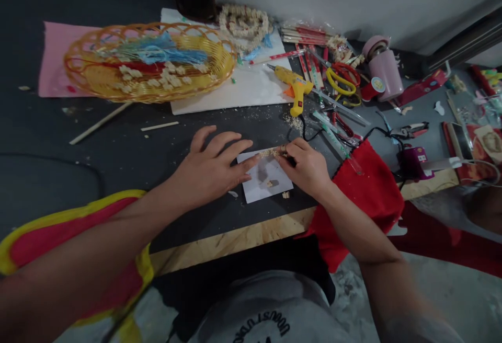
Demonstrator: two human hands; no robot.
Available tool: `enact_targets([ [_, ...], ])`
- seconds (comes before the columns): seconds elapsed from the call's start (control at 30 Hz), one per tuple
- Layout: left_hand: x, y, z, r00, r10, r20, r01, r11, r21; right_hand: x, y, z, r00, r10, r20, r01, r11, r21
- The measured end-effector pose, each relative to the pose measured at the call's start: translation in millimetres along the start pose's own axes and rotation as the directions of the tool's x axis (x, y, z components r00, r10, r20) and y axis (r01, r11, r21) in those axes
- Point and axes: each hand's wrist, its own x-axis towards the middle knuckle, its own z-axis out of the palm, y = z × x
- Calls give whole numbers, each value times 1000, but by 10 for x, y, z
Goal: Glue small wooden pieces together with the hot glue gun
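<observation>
On a small white sheet of paper (257,186) lies a short row of small pale pieces (269,152), perhaps strung together; I cannot make out exactly what it is. My right hand (306,168) pinches the right end of that row with bent fingers. At its left end, my left hand (214,168) has its fingers spread, and the index fingertip reaches or touches the row. One loose pale piece (270,183) rests on the paper, and another pale piece (286,195) sits just off its lower edge.
A wicker basket (157,97) holds blue tassels and pale pieces. Behind my hands are a yellow glue gun (298,92), scissors (340,82) and a pink flask (385,73). Red cloth (364,191) hangs over the wooden table edge (235,238). Sticks (102,122) lie left.
</observation>
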Motion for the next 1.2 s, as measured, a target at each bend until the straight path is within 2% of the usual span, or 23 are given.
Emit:
enact_targets([
  [0.27, 11, 16, -40, 999, -13, 33, 14, 1000, -27, -3, -5, -12, 1000, -2, 9, 2, 1000, -3],
  [0.5, 11, -17, -24, 1000, -18, 19, 20, 995, -102, -6, -2, -4, 1000, -1, -2, 1, 1000, 1],
  [0.6, -1, -36, -17, 999, -38, -21, 34, 988, -153, -6, -1, -5, 1000, 0, 7, 0, 1000, 9],
  [0.73, 27, -19, -87, 1000, -17, -9, 15, 988, -152, -5, -6, -9, 1000, -8, 16, 8, 1000, 19],
  [0.9, 240, 48, -160, 997, -78, -1, 77, 980, -184, -2, -14, -8, 1000, 0, 22, 0, 1000, 11],
  [1.07, 518, 123, -61, 984, -166, 62, 175, 967, -188, -4, -14, -15, 999, 11, 50, -11, 1000, -1],
  [1.2, 607, 168, 9, 973, -210, 92, 223, 960, -167, -2, -17, -20, 998, 11, 61, -10, 1000, -9],
])
